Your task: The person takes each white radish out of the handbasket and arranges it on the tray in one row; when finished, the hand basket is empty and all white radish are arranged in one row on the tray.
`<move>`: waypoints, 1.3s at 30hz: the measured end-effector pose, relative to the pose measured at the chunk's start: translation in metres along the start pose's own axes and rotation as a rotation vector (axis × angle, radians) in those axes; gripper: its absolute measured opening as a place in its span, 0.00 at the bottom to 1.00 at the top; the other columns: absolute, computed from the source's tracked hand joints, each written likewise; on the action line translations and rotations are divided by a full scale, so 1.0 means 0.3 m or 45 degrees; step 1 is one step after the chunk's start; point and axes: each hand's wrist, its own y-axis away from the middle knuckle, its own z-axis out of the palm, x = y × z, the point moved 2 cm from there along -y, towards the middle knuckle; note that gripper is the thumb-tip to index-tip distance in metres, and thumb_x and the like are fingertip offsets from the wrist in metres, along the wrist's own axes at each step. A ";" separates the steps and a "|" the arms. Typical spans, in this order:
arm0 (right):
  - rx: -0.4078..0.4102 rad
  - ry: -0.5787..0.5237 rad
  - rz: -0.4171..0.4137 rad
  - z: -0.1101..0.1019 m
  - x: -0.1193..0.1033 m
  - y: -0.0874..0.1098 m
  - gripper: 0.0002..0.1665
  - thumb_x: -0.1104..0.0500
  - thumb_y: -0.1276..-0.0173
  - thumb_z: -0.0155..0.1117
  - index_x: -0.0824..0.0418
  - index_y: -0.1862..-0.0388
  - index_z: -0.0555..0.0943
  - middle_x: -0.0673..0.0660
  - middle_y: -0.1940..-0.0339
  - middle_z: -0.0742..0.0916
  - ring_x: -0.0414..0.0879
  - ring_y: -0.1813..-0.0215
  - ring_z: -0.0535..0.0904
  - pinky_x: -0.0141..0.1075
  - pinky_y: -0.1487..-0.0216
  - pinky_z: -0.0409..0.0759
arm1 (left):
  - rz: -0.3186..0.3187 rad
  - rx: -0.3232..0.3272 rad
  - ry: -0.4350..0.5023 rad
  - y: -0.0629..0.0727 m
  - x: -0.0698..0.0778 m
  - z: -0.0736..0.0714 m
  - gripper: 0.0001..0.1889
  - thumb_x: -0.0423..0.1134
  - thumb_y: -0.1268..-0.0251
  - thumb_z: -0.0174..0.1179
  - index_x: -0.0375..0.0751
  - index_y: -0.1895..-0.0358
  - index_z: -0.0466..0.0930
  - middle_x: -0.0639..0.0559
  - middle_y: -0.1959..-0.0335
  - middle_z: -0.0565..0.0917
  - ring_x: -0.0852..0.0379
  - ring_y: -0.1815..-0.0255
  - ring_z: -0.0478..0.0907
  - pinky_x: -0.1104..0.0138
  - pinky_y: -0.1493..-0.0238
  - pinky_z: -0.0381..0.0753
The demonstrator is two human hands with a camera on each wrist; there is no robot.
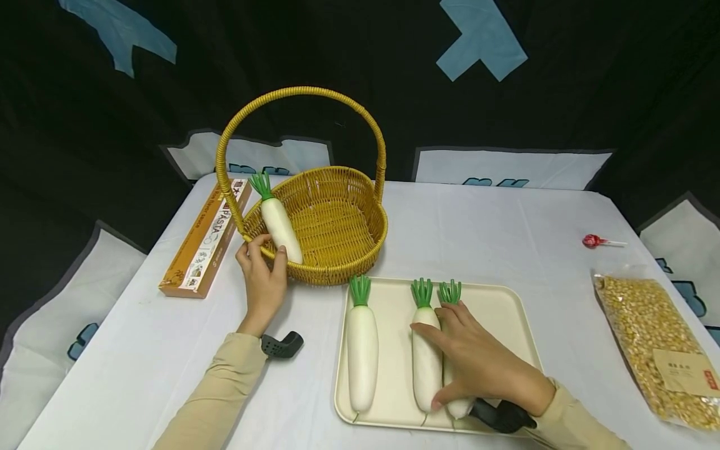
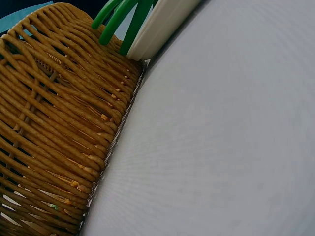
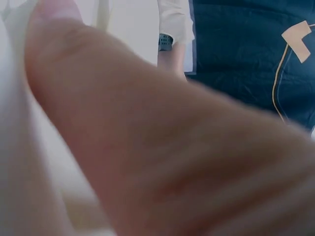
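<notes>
A yellow wicker basket (image 1: pixel 337 219) with a tall hoop handle stands at the back, holding a white radish (image 1: pixel 281 228) with green stalks that leans on its left rim. My left hand (image 1: pixel 264 284) grips the basket's front-left rim; its woven wall (image 2: pixel 64 128) fills the left of the left wrist view. On a cream tray (image 1: pixel 394 350) lie three more radishes: a left one (image 1: pixel 362 356), a middle one (image 1: pixel 426 356) and a right one (image 1: pixel 460 407), partly covered. Over the latter two my right hand (image 1: pixel 478 356) spreads its fingers and thumb, touching them. A blurred thumb (image 3: pixel 123 108) dominates the right wrist view.
Left of the basket lies a long orange pasta box (image 1: pixel 205 240). A red lollipop (image 1: pixel 593 241) and a clear bag of yellow corn kernels (image 1: pixel 652 331) lie at the right. The white-covered table (image 1: pixel 484 231) ends at a black curtain (image 1: pixel 349 50) behind.
</notes>
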 end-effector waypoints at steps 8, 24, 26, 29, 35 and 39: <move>-0.025 -0.027 -0.023 0.011 -0.022 -0.029 0.62 0.32 0.76 0.73 0.53 0.37 0.67 0.67 0.43 0.71 0.61 0.36 0.60 0.52 0.36 0.60 | -0.002 0.008 -0.003 -0.001 -0.003 0.001 0.21 0.48 0.37 0.47 0.46 0.43 0.61 0.35 0.39 0.51 0.38 0.43 0.60 0.47 0.43 0.60; 0.110 -0.146 0.046 -0.098 0.011 -0.075 0.47 0.31 0.52 0.62 0.48 0.35 0.64 0.64 0.35 0.65 0.58 0.35 0.60 0.54 0.43 0.68 | -0.018 -0.016 -0.009 0.001 0.004 0.001 0.21 0.48 0.36 0.46 0.46 0.42 0.60 0.35 0.39 0.51 0.37 0.43 0.60 0.46 0.43 0.60; 0.207 -0.204 0.052 -0.143 0.023 -0.115 0.39 0.38 0.45 0.61 0.48 0.36 0.66 0.61 0.36 0.67 0.55 0.36 0.62 0.52 0.44 0.70 | -0.022 -0.017 -0.008 0.002 0.008 -0.002 0.21 0.48 0.36 0.45 0.45 0.42 0.60 0.35 0.39 0.50 0.37 0.43 0.60 0.46 0.43 0.60; 0.286 -0.390 0.034 -0.193 0.044 -0.206 0.29 0.46 0.39 0.60 0.50 0.39 0.69 0.56 0.39 0.72 0.50 0.37 0.66 0.49 0.42 0.68 | -0.026 -0.013 -0.008 0.001 0.009 -0.005 0.21 0.48 0.36 0.45 0.45 0.42 0.60 0.36 0.39 0.50 0.38 0.43 0.60 0.47 0.43 0.60; 0.194 -0.963 0.011 -0.216 0.069 -0.462 0.23 0.52 0.35 0.56 0.55 0.42 0.71 0.52 0.45 0.78 0.45 0.42 0.72 0.40 0.38 0.67 | -0.025 -0.003 -0.008 0.000 0.004 -0.004 0.20 0.48 0.36 0.46 0.47 0.43 0.60 0.36 0.39 0.51 0.38 0.44 0.60 0.47 0.44 0.60; 0.145 -1.228 0.082 -0.199 0.035 -0.621 0.23 0.53 0.34 0.55 0.55 0.41 0.71 0.55 0.44 0.78 0.44 0.43 0.74 0.38 0.41 0.71 | -0.021 -0.010 -0.009 0.003 0.003 -0.004 0.21 0.49 0.36 0.45 0.47 0.42 0.60 0.35 0.40 0.51 0.38 0.45 0.60 0.48 0.46 0.60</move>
